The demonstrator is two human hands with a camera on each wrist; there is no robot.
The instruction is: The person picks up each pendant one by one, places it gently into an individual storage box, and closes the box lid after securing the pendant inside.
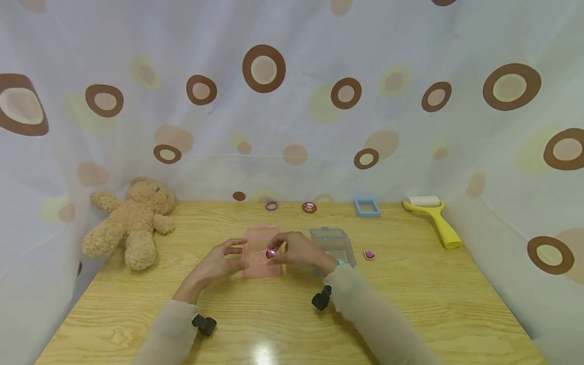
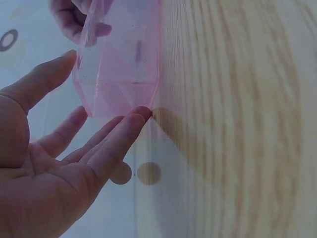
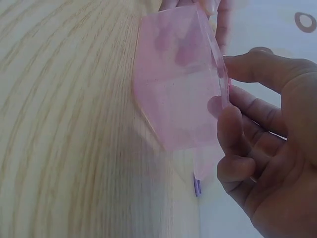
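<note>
A pink see-through plastic box stands on the table with its lid raised at the back. My left hand is at the box's left side with fingers spread. In the left wrist view the fingertips are at the box's lower corner. My right hand reaches over the box's right side and pinches a shiny pink-red gem at the opening. In the right wrist view the pink wall stands beside the curled fingers, and the gem cannot be made out there.
Right of the pink box stands an open blue see-through box with small gems inside, partly behind my right wrist. A pink gem lies beyond it. Farther back are a purple ring, red disc, blue frame, yellow-handled roller and teddy bear.
</note>
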